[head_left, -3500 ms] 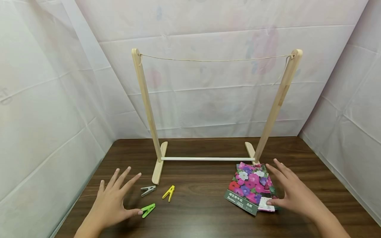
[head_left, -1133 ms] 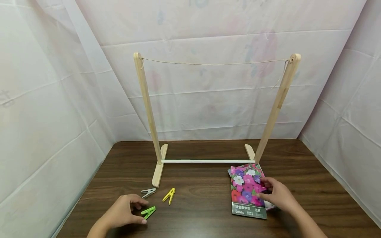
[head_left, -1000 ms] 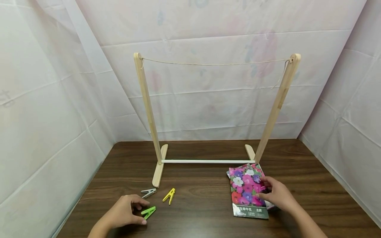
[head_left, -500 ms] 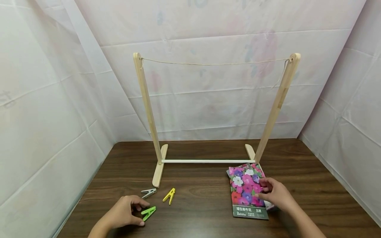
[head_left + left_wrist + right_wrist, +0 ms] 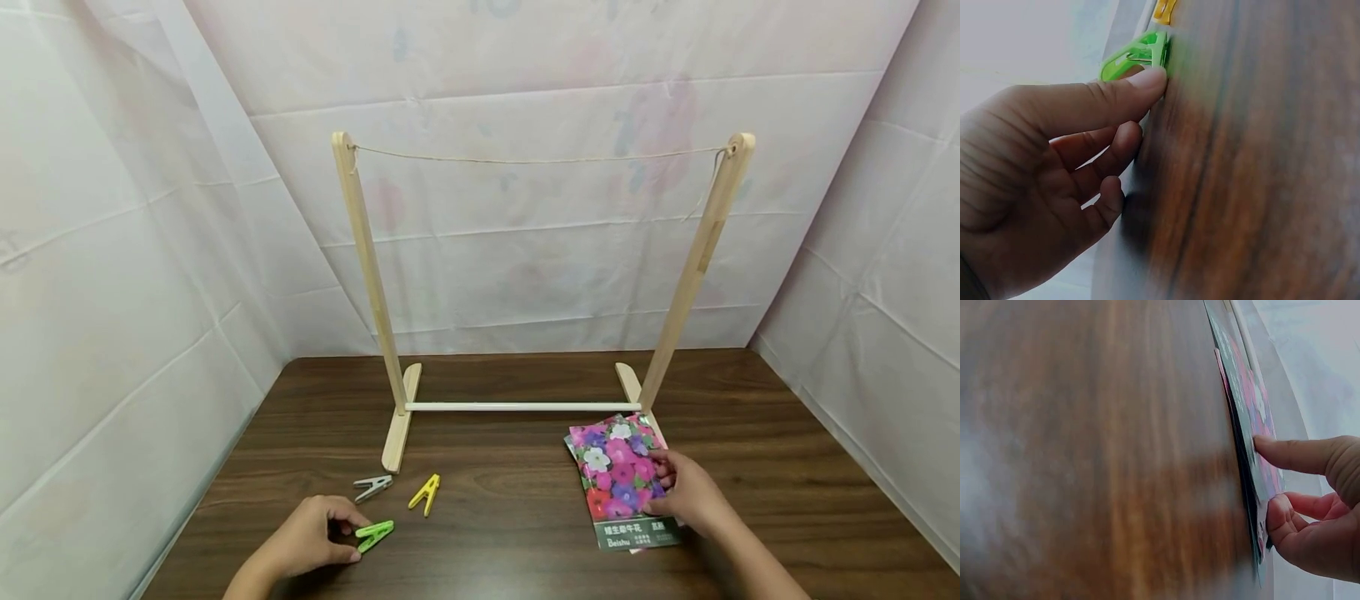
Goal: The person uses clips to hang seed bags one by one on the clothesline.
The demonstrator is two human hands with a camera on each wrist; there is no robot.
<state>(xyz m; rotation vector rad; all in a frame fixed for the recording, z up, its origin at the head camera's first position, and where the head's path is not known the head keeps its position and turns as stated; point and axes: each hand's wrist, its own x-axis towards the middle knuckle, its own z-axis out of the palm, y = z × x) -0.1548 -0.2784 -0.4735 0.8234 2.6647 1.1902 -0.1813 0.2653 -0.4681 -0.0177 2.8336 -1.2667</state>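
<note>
The left hand (image 5: 305,537) pinches a green plastic clothespin (image 5: 374,535) low over the table; in the left wrist view its thumb lies against the clip (image 5: 1157,45), and the other fingers are bent. The right hand (image 5: 691,497) holds the right edge of a seed packet (image 5: 618,475) printed with pink, purple and white flowers. Its thumb lies on the printed face, and the other fingers curl at the edge in the right wrist view. Other packets (image 5: 1227,384) lie under this one, mostly hidden.
A grey clothespin (image 5: 372,487) and a yellow clothespin (image 5: 424,495) lie on the brown table (image 5: 480,542) near the left hand. Behind stands a wooden frame (image 5: 372,283), with a string (image 5: 525,162) tied across its top and a white rod (image 5: 525,407) below. Pale cloth surrounds the table.
Both hands were spread wide at first. The left has closed in on the green clothespin. The right has taken hold of the top packet, which has turned and shifted a little.
</note>
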